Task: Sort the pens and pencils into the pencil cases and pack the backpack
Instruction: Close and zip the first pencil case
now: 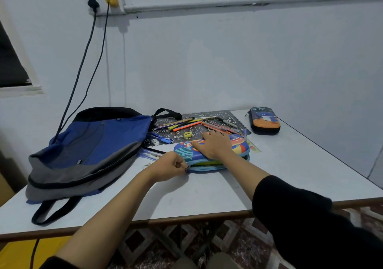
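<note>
Early stage: left hand (pixel 170 166) pinches zipper (pixel 187 167) of colourful pencil case (pixel 240 142) at centre of bench (pixel 207 192), right hand (pixel 215 144) flat on its lid; pens and pencils (pixel 186 124) loose behind; second case (pixel 264 121) far-right corner; backpack (pixel 93 142) left edge, apparently unpacked.

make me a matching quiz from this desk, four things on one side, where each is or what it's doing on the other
1 backpack
2 dark case
3 left hand
4 right hand

a flat on the colourful case
b far right of the table
c pinching the zip pull
d on the table's left side

Pairs: 1-d, 2-b, 3-c, 4-a
</note>
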